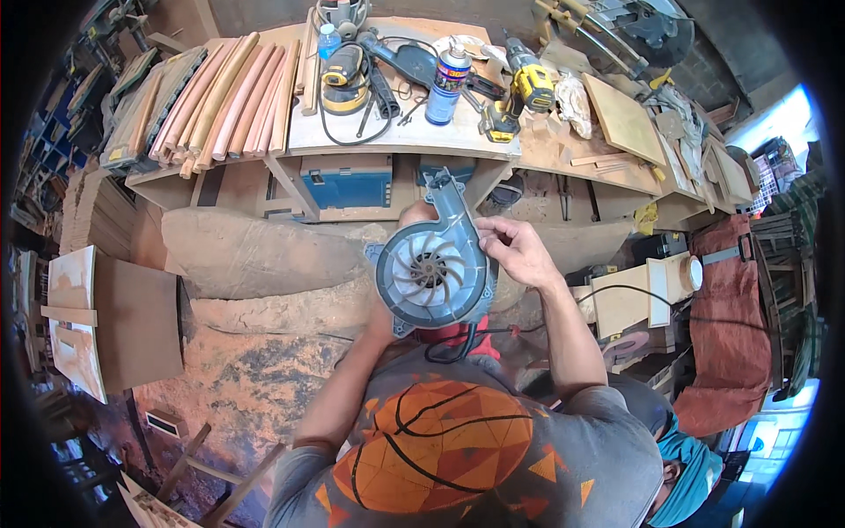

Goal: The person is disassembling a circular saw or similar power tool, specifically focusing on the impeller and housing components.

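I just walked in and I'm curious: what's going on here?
Someone in a grey shirt holds a grey fan unit, its finned wheel exposed. The right hand is at its right edge; the left hand is mostly hidden behind it. A dark cord hangs below. Ahead, a workbench bears wooden strips, a spray can and a yellow drill.

Grey blower housing (pixel 431 273), yellow-and-black drill (pixel 532 86)

- A long wooden table (pixel 409 141) with a pale, flat top spans the far side.
- The dusty, orange-brown floor (pixel 264 363) shows dark patches.
- A rough grey wall (pixel 707 81) rises behind the table.
- Bright bluish-white daylight (pixel 780 121) enters at right.
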Demonstrator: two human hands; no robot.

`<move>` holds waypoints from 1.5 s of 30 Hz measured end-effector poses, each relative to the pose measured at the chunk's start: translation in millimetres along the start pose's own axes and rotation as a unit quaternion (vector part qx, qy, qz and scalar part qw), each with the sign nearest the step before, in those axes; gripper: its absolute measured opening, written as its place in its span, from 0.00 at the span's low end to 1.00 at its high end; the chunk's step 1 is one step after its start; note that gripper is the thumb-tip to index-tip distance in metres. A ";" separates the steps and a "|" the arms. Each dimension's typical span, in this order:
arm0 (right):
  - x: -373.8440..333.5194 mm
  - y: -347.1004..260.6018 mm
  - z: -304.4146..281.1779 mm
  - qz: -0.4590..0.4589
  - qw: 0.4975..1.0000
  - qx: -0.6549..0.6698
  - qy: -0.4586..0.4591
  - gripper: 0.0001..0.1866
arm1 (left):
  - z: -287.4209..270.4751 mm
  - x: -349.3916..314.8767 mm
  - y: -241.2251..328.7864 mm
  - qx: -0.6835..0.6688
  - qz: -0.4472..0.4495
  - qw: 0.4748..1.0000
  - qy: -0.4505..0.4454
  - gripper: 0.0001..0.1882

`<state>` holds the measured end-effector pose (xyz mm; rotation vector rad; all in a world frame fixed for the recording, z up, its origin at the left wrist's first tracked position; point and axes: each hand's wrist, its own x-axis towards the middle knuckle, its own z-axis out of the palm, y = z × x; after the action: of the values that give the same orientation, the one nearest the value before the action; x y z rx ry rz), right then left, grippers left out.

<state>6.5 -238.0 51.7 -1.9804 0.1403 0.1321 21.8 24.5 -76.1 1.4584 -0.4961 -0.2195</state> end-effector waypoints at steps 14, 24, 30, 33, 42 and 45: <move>341.1 -95.2 52.2 -0.223 0.895 -0.281 0.264 0.28 | -5.3 1.9 -42.8 0.139 0.055 0.986 0.074 0.34; 450.3 -67.4 38.7 0.044 0.879 -0.446 0.165 0.31 | 7.7 12.5 -71.0 -0.075 -0.047 0.992 0.094 0.34; 457.8 -70.3 35.6 -0.013 0.851 -0.499 0.163 0.23 | 4.9 29.0 -71.4 -0.123 -0.061 0.986 0.092 0.34; 457.5 -83.2 29.3 -0.022 0.867 -0.455 0.201 0.21 | 3.7 33.2 -77.5 -0.130 -0.062 0.986 0.090 0.34; 460.9 -139.2 -6.6 -0.071 0.869 -0.409 0.269 0.22 | 0.8 40.2 -27.6 0.105 0.009 0.993 0.051 0.36; 444.0 -172.9 -8.0 -0.233 0.833 -0.385 0.323 0.17 | 2.5 34.9 -42.9 0.136 0.025 0.987 0.075 0.36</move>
<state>472.4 -193.0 141.2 -2.7265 0.0279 -0.9523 57.9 2.1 -111.5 1.7126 -0.4509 -0.0008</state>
